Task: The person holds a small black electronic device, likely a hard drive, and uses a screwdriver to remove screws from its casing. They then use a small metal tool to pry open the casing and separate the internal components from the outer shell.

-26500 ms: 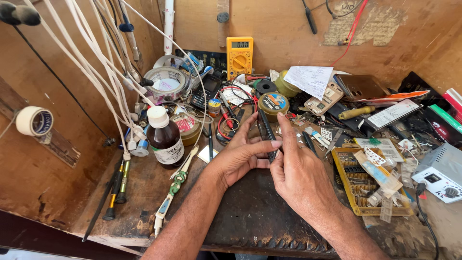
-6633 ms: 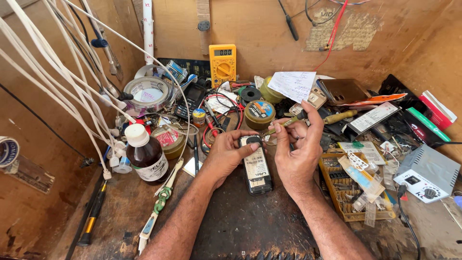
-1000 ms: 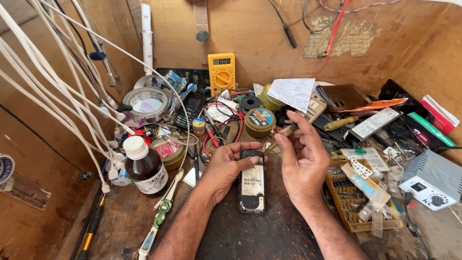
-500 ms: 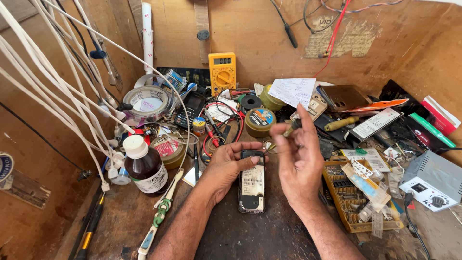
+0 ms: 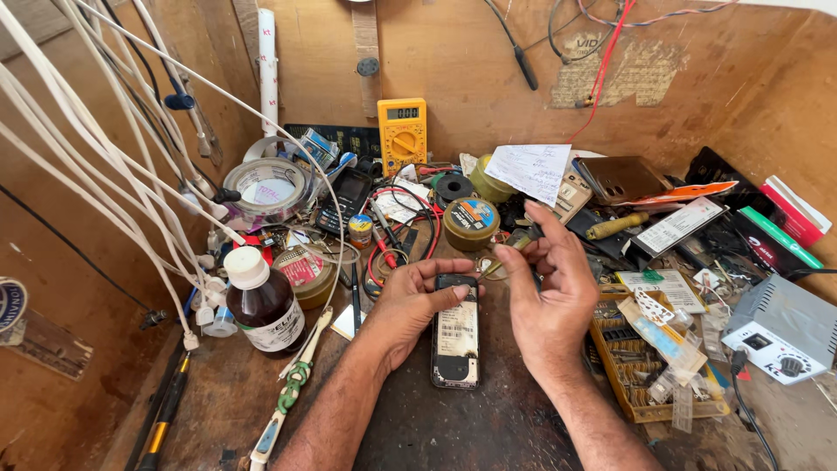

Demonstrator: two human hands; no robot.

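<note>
We see a dark, worn wooden worktop point(image 5: 453, 427); on it lie an opened black phone point(image 5: 456, 331), a brown glass bottle with white cap point(image 5: 261, 301), a yellow multimeter point(image 5: 402, 135), and a grey power unit point(image 5: 780, 327).

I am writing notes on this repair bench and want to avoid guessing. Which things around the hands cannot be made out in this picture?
All in the head view:
- Top edge of the opened phone: covered by the left hand.
- The small tool in the right hand: its tip is too small, and the fingers hide its grip.
- Parts in the yellow tray: too small, under plastic bags.
- Wires at the left: cut off by the picture's edge.
</note>
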